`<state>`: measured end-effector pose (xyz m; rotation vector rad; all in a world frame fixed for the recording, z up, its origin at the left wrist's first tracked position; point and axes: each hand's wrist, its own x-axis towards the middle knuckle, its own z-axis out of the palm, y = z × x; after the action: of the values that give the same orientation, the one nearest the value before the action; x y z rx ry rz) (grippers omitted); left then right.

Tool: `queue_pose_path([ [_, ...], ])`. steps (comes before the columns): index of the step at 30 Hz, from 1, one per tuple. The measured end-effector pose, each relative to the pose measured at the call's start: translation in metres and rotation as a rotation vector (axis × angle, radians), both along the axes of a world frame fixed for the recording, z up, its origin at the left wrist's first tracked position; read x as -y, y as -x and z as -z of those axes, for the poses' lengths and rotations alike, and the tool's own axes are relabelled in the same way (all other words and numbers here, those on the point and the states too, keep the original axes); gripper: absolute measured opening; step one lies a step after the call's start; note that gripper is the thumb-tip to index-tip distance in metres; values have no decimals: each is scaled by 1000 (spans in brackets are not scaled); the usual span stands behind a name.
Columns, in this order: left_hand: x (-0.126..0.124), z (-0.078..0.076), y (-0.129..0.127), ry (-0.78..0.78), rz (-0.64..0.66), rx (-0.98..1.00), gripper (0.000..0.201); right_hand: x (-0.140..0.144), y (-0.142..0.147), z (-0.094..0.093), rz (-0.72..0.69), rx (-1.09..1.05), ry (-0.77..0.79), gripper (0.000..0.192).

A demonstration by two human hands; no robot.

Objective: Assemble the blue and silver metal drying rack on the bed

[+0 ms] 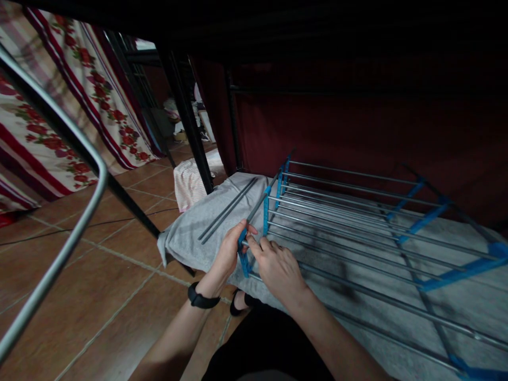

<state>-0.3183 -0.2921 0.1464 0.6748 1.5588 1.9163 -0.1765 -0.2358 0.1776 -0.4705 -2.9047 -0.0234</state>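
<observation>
A rack (357, 283) of grey metal rods and blue plastic end brackets lies on a grey cloth. My left hand (227, 253), a dark band on its wrist, is closed around the blue bracket (244, 265) at the rack's near left corner. Close beside it, my right hand (278, 267) has its fingers curled on a metal rod (245, 243) where it meets this bracket. That hand covers most of the rod. Two more blue brackets, one of them a slotted bracket (265, 214), stand farther back along the left end.
Two loose rods (228, 211) lie on the grey cloth (184, 233) left of the rack. A black post (190, 121) rises behind them. At far left a bent metal tube (101, 169) crosses the view before a floral curtain (91, 90). Dark framing hangs overhead.
</observation>
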Motion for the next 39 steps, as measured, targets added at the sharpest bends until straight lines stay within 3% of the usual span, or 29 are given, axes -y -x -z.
queue_pose_path([
  [13,-2,0,1,45,-10,7,49,0,1,-1,-6,20,39,48],
  [29,1,3,8,122,31,-97,61,-3,1,2,-61,-5,-28,42],
  [39,0,4,11,148,18,-170,59,-8,2,2,-77,-28,73,38],
])
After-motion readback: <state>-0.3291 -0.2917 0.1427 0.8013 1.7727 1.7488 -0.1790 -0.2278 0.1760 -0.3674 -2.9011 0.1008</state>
